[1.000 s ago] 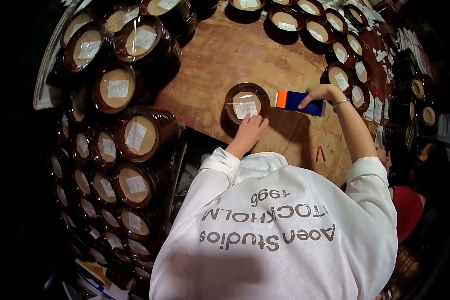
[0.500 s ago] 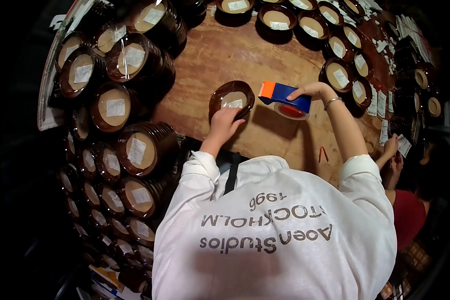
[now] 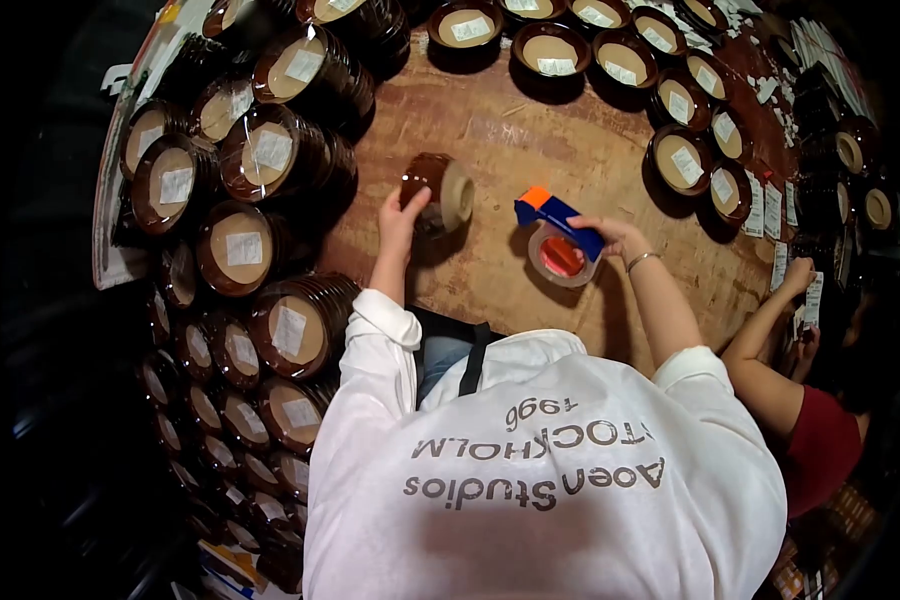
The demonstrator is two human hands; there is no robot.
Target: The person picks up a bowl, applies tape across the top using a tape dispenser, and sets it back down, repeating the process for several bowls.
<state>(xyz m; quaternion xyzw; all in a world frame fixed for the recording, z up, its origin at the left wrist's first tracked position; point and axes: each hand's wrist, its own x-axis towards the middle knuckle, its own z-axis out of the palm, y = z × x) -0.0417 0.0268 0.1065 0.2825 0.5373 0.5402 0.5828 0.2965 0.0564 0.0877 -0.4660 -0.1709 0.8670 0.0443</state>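
My left hand [image 3: 398,225] grips a glossy brown bowl [image 3: 430,178] by its rim side. The bowl is tipped on its side above the wooden table, with its pale unglazed foot turned to the right. To the right of it, my right hand [image 3: 612,240] is closed around a blue tape dispenser [image 3: 576,226] with an orange front end. A roll of clear tape with a red hub hangs on the dispenser's near side. Bowl and dispenser are apart.
Tall stacks of brown bowls [image 3: 290,330] with white labels crowd the left side. More labelled bowls [image 3: 550,52] line the table's [image 3: 530,120] far and right edges. At right, a co-worker in a red sleeve [image 3: 825,440] holds a strip of white labels [image 3: 813,300].
My left hand has lifted the bowl and turned it from flat onto its side, moving slightly left. The tape dispenser has tilted and come a little nearer to me.
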